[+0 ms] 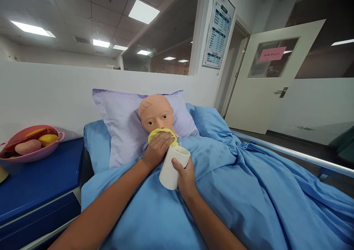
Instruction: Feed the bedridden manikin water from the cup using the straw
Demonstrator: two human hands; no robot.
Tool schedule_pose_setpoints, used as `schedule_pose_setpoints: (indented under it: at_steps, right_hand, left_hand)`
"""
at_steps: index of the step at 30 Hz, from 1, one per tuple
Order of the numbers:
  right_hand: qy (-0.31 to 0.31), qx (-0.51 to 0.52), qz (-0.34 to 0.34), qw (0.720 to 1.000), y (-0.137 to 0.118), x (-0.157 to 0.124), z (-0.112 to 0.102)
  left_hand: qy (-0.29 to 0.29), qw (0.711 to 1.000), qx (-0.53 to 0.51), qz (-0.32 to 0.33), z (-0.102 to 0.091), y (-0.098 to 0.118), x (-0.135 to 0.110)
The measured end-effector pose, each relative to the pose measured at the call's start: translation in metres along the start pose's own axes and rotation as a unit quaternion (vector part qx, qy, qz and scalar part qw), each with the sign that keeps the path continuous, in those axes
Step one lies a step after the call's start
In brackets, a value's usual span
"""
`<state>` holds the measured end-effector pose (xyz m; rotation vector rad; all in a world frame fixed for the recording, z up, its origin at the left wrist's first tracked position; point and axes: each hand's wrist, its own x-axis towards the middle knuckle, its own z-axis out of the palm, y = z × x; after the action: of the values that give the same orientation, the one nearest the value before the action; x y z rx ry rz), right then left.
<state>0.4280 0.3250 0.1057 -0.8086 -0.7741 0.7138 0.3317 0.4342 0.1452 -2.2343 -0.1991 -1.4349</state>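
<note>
Holding cloth (151,136), smooth cylindrical cup (168,171)

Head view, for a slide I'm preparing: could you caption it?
Left hand presses a yellow cloth over the lower face of a mannequin; right hand grips a white cup.

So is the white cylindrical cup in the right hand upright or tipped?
Tilted, not lying over: the white cylindrical cup leans in the right hand, its open rim up toward picture right, its base lower left.
</note>
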Motion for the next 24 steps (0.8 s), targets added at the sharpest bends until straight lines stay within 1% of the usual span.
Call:
schedule_pose_setpoints:
  at_steps: [7,11,13,15,16,17,19,21,22,24]
  right_hand:
    - [-0.002,-0.037,-0.009,0.999,0.003,0.0,-0.003]
    - [0.006,-0.042,-0.003,0.999,0.007,0.0,-0.007]
    - [0.009,-0.039,0.022,0.999,0.008,-0.001,-0.009]
    - [-0.002,-0.025,0.05,0.998,0.007,-0.002,-0.012]
    - [-0.011,-0.016,0.063,0.998,0.007,-0.003,-0.014]
    - [-0.019,-0.007,0.074,0.997,0.007,-0.004,-0.016]
    - [-0.015,-0.008,0.092,0.996,0.008,-0.005,-0.021]
    - [0.009,-0.026,0.1,0.995,0.009,-0.005,-0.025]
    - [0.02,-0.031,0.108,0.993,0.01,-0.004,-0.025]
    - [0.095,-0.053,0.084,0.99,0.009,0.0,-0.024]
  left_hand:
    - [-0.003,1.0,0.001,0.016,-0.007,-0.002,-0.001]
    - [-0.014,0.999,-0.033,-0.018,-0.011,0.003,-0.01]
    - [-0.018,0.997,-0.058,-0.046,-0.018,0.002,-0.019]
    - [-0.014,0.996,-0.066,-0.059,-0.036,-0.008,-0.028]
    - [-0.008,0.996,-0.064,-0.064,-0.05,-0.016,-0.032]
    - [0.002,0.996,-0.058,-0.07,-0.068,-0.028,-0.037]
    - [0.029,0.994,-0.033,-0.097,-0.115,-0.055,-0.05]
    - [0.047,0.989,0.017,-0.141,-0.174,-0.085,-0.072]
    - [0.044,0.984,0.049,-0.163,-0.205,-0.098,-0.088]
    - [0.027,0.969,0.121,-0.214,-0.267,-0.118,-0.127]
